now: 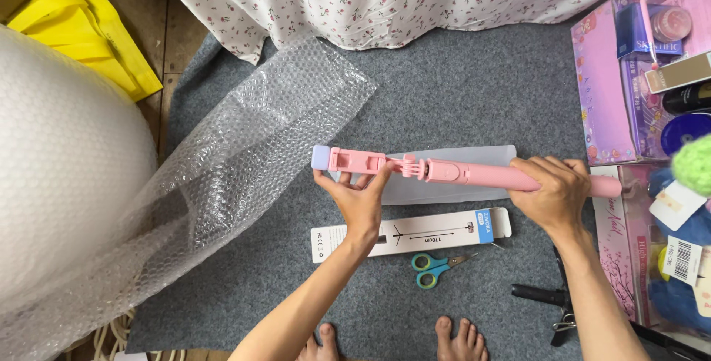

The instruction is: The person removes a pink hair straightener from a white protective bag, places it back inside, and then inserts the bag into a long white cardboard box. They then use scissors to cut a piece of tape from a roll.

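Both hands held a pink plastic selfie stick with a phone clamp at one end [444, 171] level above the grey carpet floor [459, 87]. Left hand [361, 199] pinched the clamp end from below, thumb and fingers spread around the pale lilac tip. Right hand [552, 192] was clenched around the handle shaft, whose rounded end poked out past the knuckles.

Directly under the stick lay a frosted translucent plastic sleeve [444, 189]. Nearer the body than the left hand lay a long white cardboard box with a blue end panel [422, 233], and below it small scissors with teal and green handles [437, 268]. Outward of the left hand, a sheet of clear bubble wrap [244, 154] ran off a large roll [67, 176]. Beyond the right hand stood pink and purple product boxes [615, 87].

Judged step: stick unboxed and being checked or folded at the clamp. The next move likely called for a steady handle grip while the left fingers worked the hinge.
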